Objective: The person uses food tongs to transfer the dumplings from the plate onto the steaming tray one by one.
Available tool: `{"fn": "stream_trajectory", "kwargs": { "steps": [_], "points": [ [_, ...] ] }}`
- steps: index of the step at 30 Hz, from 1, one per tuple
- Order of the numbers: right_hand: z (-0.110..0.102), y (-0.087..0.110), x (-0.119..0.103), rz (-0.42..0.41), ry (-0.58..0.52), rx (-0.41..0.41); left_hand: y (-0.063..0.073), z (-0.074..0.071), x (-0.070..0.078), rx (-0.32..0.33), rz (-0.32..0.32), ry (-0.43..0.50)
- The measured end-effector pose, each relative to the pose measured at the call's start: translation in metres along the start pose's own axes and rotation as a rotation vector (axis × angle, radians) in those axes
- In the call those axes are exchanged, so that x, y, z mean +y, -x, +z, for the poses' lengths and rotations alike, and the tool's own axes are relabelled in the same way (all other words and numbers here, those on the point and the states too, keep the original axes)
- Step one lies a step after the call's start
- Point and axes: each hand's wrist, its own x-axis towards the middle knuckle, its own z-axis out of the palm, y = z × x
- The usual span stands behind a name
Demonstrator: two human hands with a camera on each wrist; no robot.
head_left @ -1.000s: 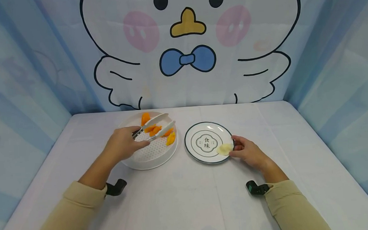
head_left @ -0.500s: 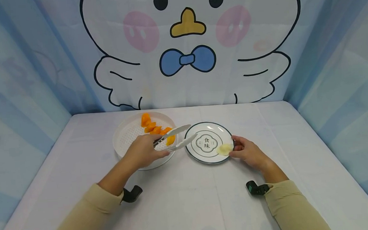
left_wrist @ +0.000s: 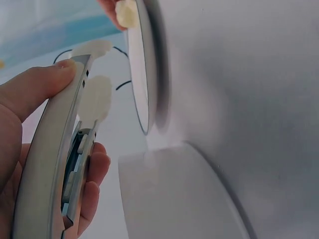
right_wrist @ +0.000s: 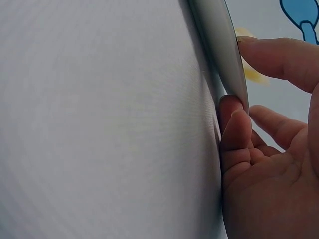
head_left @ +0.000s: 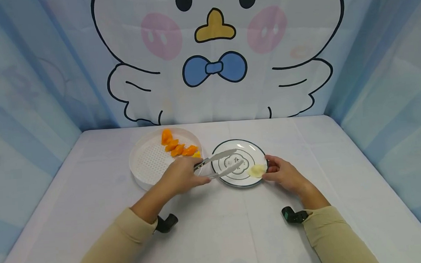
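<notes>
My left hand (head_left: 182, 175) grips a pair of white-tipped tongs (left_wrist: 47, 149), thumb on one arm and fingers round the other. The tongs' spread tips overlap the left half of a white plate (head_left: 240, 181) with a dark blue rim and printed characters. Nothing shows between those tips. At the plate's right edge my right hand (head_left: 282, 173) pinches the rim, thumb above and fingertips beneath, as the right wrist view shows. A pale yellow piece of food (head_left: 257, 171) lies on the plate beside the right thumb.
Left of the plate stands a round white basket (head_left: 140, 168) with a perforated base, holding several orange pieces (head_left: 177, 149) and a yellow one (head_left: 197, 154), partly hidden by my left hand. A white cloth covers the table (head_left: 217, 235); a printed curtain (head_left: 215, 99) hangs behind it.
My left hand has carried the spread tongs rightward from over the basket to over the plate. The right hand, plate and pale yellow piece stay where they were.
</notes>
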Motion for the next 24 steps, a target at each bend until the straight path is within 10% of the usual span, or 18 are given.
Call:
{"fn": "stream_trajectory", "kwargs": {
  "steps": [24],
  "points": [
    [-0.001,-0.003,0.004,-0.012,0.0,0.0,-0.018,0.023,0.025,-0.074,0.091,-0.021]
  ]
}}
